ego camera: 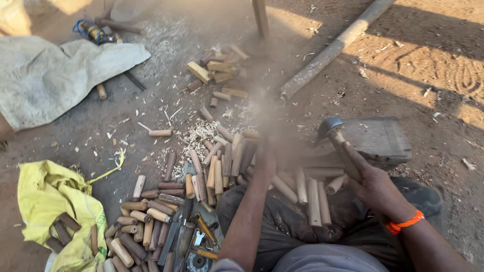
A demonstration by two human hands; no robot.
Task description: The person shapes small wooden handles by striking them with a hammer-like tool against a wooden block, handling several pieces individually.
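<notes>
With my right hand [375, 189] clamped on the hammer [337, 138] raised above the wooden block [378, 138], and my blurred left hand [264, 153], grip unclear, out over the wooden pegs [217, 174], a misjudged swing could catch those fingers.

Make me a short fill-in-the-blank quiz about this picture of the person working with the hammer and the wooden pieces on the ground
1. The right hand grips a ____ by its wooden handle.
2. The band on the right wrist is ____.
3. The crumpled bag lying at the left, with wooden pieces on it, is ____.
4. The left hand is blurred, stretched out over the short ____ pegs on the ground.

Missing words: hammer; orange; yellow; wooden
</notes>
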